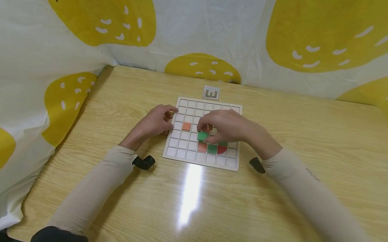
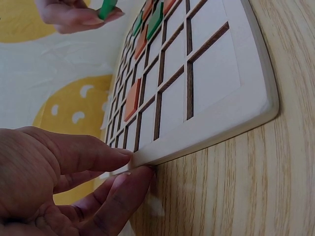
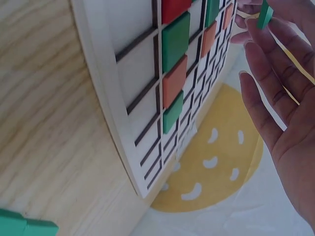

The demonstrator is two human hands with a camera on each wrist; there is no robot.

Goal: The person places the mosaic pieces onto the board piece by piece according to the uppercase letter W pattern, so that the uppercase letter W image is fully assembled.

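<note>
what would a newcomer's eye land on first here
Probably the huge yellow shapes on the white cloth behind the table. Next, the pale grid board on the table, dotted with coloured tiles, and the green tile the right grip pinches above it.

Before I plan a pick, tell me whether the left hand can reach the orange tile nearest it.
Likely yes: the left hand touches the edge of the board, holding no tile, and nothing visible covers or blocks the orange tile.

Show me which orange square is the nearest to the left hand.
The lone orange square left of centre on the board, with bare cells around it; the other orange pieces lie further right.
</note>
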